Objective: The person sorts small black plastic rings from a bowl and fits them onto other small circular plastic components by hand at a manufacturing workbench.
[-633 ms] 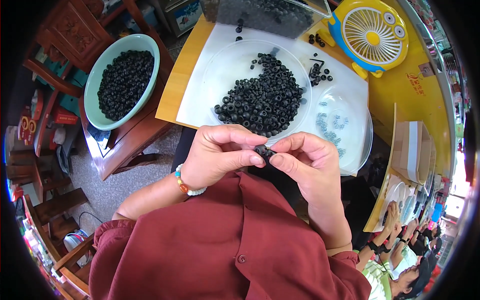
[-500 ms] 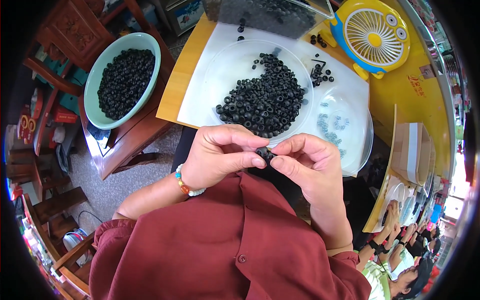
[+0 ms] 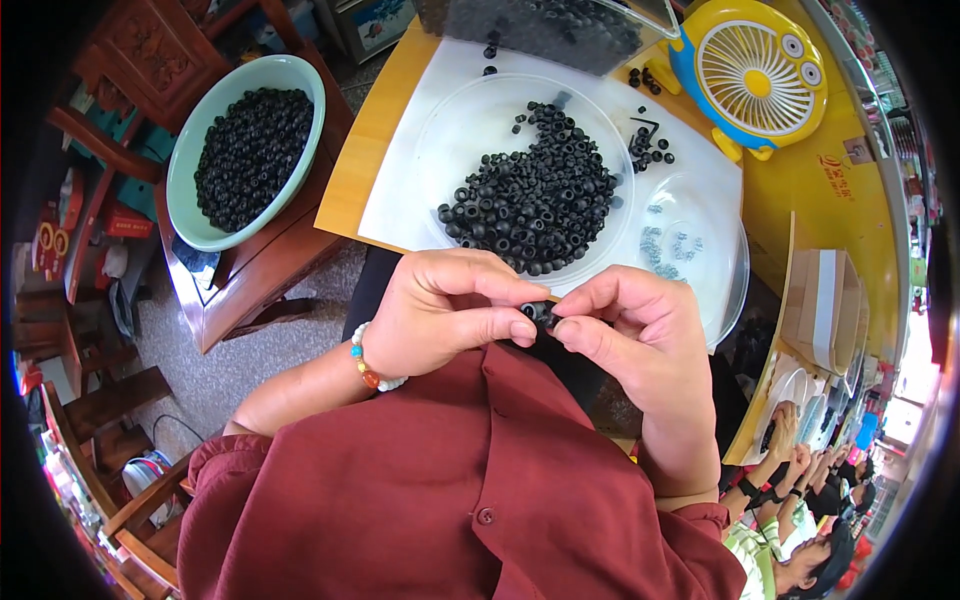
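Just beyond my shirt front, both hands meet at a small round black plastic part [image 3: 540, 313]. My left hand [image 3: 435, 305] pinches it between thumb and fingers; a beaded bracelet circles that wrist. From the other side, the thumb and fingertips of my right hand [image 3: 640, 325] are closed on the part's right end. Whether it is one piece or two joined pieces cannot be made out. Right beyond my hands, a wide clear round tray [image 3: 432, 125] holds a heap of similar black parts [image 3: 550, 190], some larger and ring-like, others small.
A pale green basin [image 3: 184, 195] full of black pieces stands on a wooden stool at left. Behind the tray are a clear bin [image 3: 540, 35] and a yellow-blue fan [image 3: 755, 85]. A hex key [image 3: 645, 123], loose parts and a clear lid [image 3: 715, 240] lie at right. Other people work at lower right.
My right hand has shifted slightly right, drawing a little away from my left. The black part has turned a bit and shows more between my fingertips. The whole view has shifted slightly.
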Available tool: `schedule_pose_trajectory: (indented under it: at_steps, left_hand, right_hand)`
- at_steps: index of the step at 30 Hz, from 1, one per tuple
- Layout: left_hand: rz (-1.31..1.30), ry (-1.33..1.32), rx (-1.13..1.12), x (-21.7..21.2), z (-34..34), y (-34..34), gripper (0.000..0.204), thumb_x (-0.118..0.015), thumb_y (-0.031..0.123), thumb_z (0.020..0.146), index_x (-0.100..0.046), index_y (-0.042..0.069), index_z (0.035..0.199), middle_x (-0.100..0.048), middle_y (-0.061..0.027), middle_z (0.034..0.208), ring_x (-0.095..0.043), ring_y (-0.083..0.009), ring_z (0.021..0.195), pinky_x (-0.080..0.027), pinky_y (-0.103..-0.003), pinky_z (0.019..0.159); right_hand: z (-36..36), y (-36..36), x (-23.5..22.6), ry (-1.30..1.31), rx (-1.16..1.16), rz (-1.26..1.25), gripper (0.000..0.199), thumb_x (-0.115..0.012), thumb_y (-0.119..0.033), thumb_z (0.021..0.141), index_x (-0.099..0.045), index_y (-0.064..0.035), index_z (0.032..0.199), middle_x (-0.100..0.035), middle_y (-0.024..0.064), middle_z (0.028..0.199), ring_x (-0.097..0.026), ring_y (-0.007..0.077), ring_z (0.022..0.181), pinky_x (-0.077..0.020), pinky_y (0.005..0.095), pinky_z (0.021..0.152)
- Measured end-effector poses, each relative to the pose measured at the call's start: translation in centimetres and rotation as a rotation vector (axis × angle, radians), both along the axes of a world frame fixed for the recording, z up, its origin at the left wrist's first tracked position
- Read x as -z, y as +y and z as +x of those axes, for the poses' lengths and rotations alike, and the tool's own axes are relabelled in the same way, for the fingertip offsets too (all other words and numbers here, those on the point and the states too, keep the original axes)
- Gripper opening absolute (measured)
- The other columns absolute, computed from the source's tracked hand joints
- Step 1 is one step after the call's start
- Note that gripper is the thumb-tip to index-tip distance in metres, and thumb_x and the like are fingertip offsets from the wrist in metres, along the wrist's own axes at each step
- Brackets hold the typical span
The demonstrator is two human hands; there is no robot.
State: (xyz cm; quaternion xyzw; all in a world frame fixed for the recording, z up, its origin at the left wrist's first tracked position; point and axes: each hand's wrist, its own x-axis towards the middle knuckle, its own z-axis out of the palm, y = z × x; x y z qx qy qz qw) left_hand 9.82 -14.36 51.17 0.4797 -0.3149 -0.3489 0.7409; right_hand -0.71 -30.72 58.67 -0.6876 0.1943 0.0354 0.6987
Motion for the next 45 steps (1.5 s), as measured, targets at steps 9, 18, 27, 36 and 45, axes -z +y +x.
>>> schedule_pose_trajectory:
  at_steps: [9,18,27,36,45]
  left_hand:
    - [-0.005,0.018,0.005,-0.2,-0.1,0.1,0.022,-0.071,-0.002,0.073,-0.067,-0.002,0.095,-0.064,-0.0115,0.082,-0.063,-0.0165,0.073,-0.051,-0.026,0.065]
    - [-0.021,-0.137,0.005,0.4,0.1,0.5,0.023,-0.074,0.0,0.07,-0.069,0.0,0.093,-0.066,-0.0082,0.082,-0.062,-0.0134,0.073,-0.048,-0.025,0.065]
    - [-0.166,-0.181,-0.045,1.8,-0.5,0.3,0.025,-0.076,0.004,0.069,-0.069,0.003,0.093,-0.062,-0.0076,0.092,-0.058,-0.0162,0.086,-0.047,-0.028,0.075]
    - [-0.27,-0.114,0.005,2.1,-1.2,-0.5,0.022,-0.073,0.009,0.073,-0.069,0.003,0.094,-0.065,-0.011,0.101,-0.054,-0.0293,0.11,-0.045,-0.039,0.09]
    - [-0.161,0.045,0.004,0.9,-1.3,-0.2,0.021,-0.07,0.0,0.074,-0.068,0.0,0.095,-0.064,-0.013,0.099,-0.059,-0.0276,0.101,-0.049,-0.036,0.084]
  right_hand:
    - [-0.1,-0.3,0.4,-0.036,-0.037,0.048,0.008,-0.068,0.0,0.078,-0.062,0.001,0.084,-0.063,0.002,0.078,-0.056,0.0054,0.072,-0.0455,0.0197,0.063]
    - [0.0,-0.5,0.9,0.056,-0.081,0.119,0.01,-0.07,-0.003,0.078,-0.063,0.0006,0.084,-0.063,0.0027,0.077,-0.056,0.0051,0.07,-0.0448,0.018,0.063]
    - [-0.5,0.2,3.3,0.04,-0.077,0.552,0.013,-0.07,-0.008,0.079,-0.062,0.0004,0.084,-0.062,0.0036,0.077,-0.057,0.0079,0.068,-0.0455,0.019,0.063]
    - [-1.5,1.5,6.3,-0.129,-0.013,0.761,0.011,-0.07,-0.009,0.078,-0.062,-0.0017,0.078,-0.062,0.0052,0.079,-0.058,0.0115,0.069,-0.0475,0.0237,0.065]
    - [-1.3,2.1,5.8,-0.143,-0.012,0.763,0.011,-0.063,-0.012,0.086,-0.061,-0.0005,0.085,-0.061,0.0051,0.084,-0.057,0.0109,0.078,-0.047,0.025,0.073]
